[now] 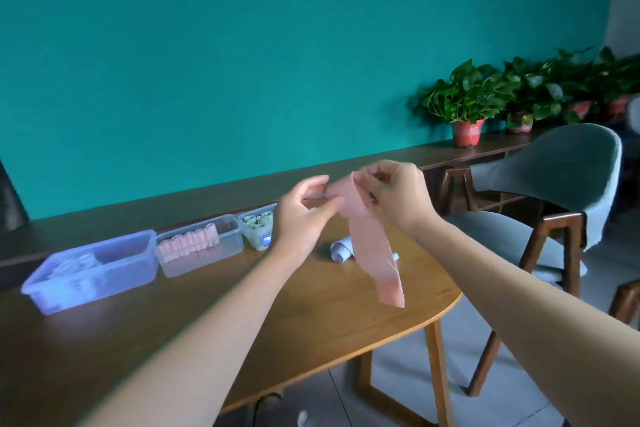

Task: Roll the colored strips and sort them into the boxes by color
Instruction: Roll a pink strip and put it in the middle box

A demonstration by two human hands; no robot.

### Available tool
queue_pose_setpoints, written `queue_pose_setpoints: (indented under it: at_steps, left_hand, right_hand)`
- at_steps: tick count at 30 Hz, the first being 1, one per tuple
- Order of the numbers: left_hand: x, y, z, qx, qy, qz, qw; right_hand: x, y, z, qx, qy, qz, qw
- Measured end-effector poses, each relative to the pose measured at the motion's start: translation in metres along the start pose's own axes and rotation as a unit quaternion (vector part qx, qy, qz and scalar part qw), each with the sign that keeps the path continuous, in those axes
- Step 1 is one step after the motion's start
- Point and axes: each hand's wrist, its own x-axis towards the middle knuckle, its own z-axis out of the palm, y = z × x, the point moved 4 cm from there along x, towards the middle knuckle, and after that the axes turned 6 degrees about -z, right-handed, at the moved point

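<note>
Both hands are up in the air above the brown wooden table [346,308], holding the top end of a long soft pink cloth strip [375,246]. The right hand [398,198] pinches the top edge with its fingers curled, and the left hand [301,215] pinches the same end from the 9 o'clock side. The rest of the strip hangs straight down toward 6 o'clock, likely so it stays flat and is easy to roll from the top. Both arms reach forward with the wrists lifted.

A small white rolled strip [341,250] lies on the table just behind the pink one (it is partly hidden). Toward 9 o'clock three boxes sit in a row, probably so each color has its own home: a clear plastic box with green rolls [258,227], a clear plastic box with pink rolls [199,246], and a big see-through bluish box with white rolls [93,270]. I think this strip will go in the pink box
</note>
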Motion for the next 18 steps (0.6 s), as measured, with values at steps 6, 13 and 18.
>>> queue_pose_setpoints:
  at_steps: [6, 13, 18]
  left_hand:
    - [-0.044, 0.041, -0.081, -0.016, -0.023, -0.065, 0.997]
    - [-0.083, 0.086, -0.162, -0.072, 0.043, -0.051, 0.995]
    - [-0.096, 0.102, -0.199, -0.065, 0.067, -0.055, 0.994]
  right_hand:
    - [-0.016, -0.071, 0.029, 0.044, -0.058, -0.035, 0.997]
    - [-0.039, -0.131, 0.072, 0.113, -0.153, -0.057, 0.980]
    - [-0.058, -0.161, 0.094, 0.127, -0.162, -0.094, 0.974]
